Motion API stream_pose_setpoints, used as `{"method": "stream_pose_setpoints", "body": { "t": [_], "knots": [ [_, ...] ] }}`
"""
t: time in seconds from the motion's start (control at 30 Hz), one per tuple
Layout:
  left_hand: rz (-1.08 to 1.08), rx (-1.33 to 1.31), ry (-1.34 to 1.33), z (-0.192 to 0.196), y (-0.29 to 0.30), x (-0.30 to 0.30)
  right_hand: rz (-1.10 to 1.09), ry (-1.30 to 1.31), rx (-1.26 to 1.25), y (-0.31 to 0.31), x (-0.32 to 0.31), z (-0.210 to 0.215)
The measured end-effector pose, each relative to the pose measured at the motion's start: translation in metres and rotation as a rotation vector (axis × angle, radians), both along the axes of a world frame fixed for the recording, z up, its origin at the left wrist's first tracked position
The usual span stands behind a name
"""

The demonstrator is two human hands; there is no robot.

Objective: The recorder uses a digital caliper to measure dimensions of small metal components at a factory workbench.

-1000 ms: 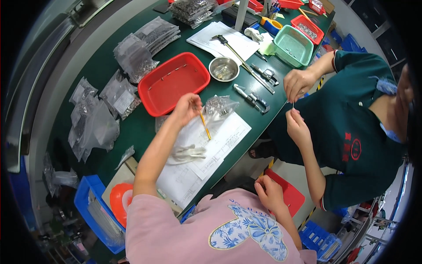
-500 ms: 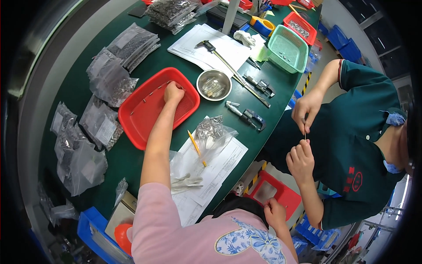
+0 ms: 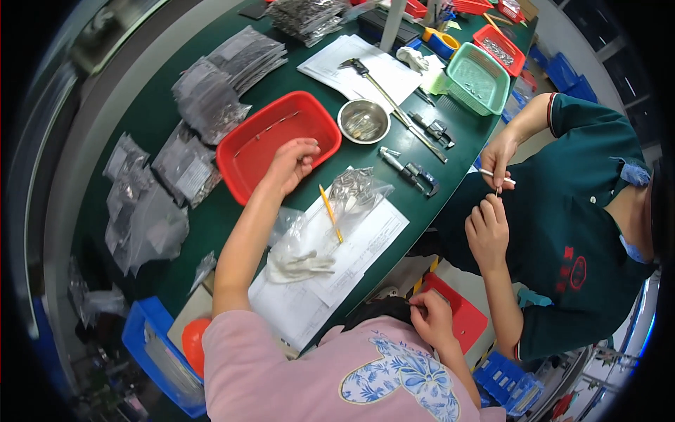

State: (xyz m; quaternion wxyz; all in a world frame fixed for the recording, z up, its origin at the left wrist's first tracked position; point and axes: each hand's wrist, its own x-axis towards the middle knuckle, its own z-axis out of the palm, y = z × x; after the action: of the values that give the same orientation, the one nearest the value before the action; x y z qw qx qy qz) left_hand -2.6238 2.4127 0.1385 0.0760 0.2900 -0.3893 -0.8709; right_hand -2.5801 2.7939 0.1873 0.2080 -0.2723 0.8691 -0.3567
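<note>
A green table (image 3: 204, 233) spreads out under the red tray (image 3: 256, 158), the landmark here. Well to the right of the tray stands a co-worker (image 3: 562, 225) in a dark green shirt. Drawing sheets (image 3: 373, 243) lie to the tray's lower right. The tray itself holds a short scatter of metal pins, and filled plastic bags (image 3: 190, 172) lie just left of it. A mint-green basket (image 3: 485, 67) sits well to its upper right. Nearer the tray on that side, a caliper (image 3: 383, 93) slants across the papers and onto the table.

The left hand (image 3: 294, 165) is over the tray's lower-right edge, fingers curled inward; whether they grip anything, or touch the tray, cannot be told. The right hand (image 3: 432, 315) is well to the tray's lower right, near the lap, its fingers bent; their grip cannot be told either.

Just right of the tray is a steel bowl (image 3: 362, 141). An open bag of pins (image 3: 351, 190) lies to the tray's lower right, with a white glove (image 3: 299, 264) below the tray. A micrometer (image 3: 422, 176) lies farther right of it. A yellow pencil (image 3: 330, 213) rests near the tray's lower-right corner. Smallest are the metal pins (image 3: 264, 131) on the tray's floor.
</note>
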Motion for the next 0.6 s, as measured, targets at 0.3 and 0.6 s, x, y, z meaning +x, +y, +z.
{"method": "stream_pose_setpoints", "body": {
  "t": [0.3, 0.6],
  "knots": [
    [-0.252, 0.237, 0.049, 0.063, 0.138, 0.144, 0.318, 0.432, -0.522, -0.066, -0.003, 0.045],
    [-0.051, 0.119, 0.086, 0.086, 0.197, 0.207, 0.596, 0.367, -0.651, -0.068, 0.024, 0.053]
  ]
}}
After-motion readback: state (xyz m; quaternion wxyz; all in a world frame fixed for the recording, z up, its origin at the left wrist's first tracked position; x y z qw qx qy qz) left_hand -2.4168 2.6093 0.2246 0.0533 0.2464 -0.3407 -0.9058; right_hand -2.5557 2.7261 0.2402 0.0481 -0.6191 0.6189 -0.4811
